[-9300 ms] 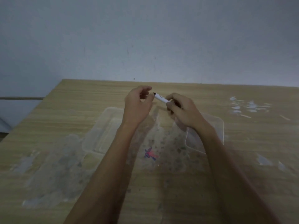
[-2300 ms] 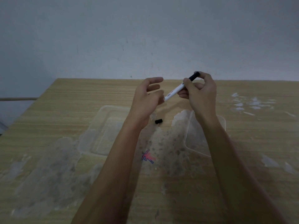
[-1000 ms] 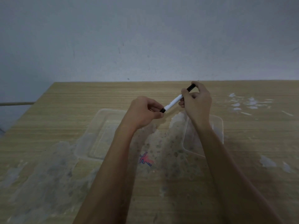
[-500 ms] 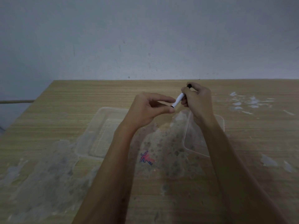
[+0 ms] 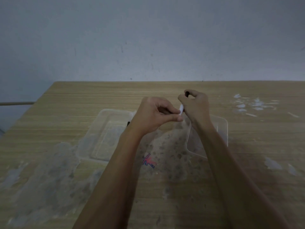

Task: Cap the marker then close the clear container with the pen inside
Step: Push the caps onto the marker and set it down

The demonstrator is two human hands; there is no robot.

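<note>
My right hand grips the white marker above the table. Only a short stretch of its barrel and its black far end show. My left hand pinches something dark, apparently the black cap, against the marker's near end, with the fingertips touching the barrel. The joint between cap and marker is hidden by my fingers. A clear plastic container piece lies on the table under my left forearm. A second clear piece lies under my right forearm. I cannot tell which one is the lid.
The wooden table has pale worn patches and a red and blue scribble at its middle. White scraps lie at the far right. A small dark speck shows beside my left wrist. A grey wall stands behind the table.
My hands have come closer together. My left fingertips have closed over the marker's near end, so much less of the white barrel shows than half a second ago.
</note>
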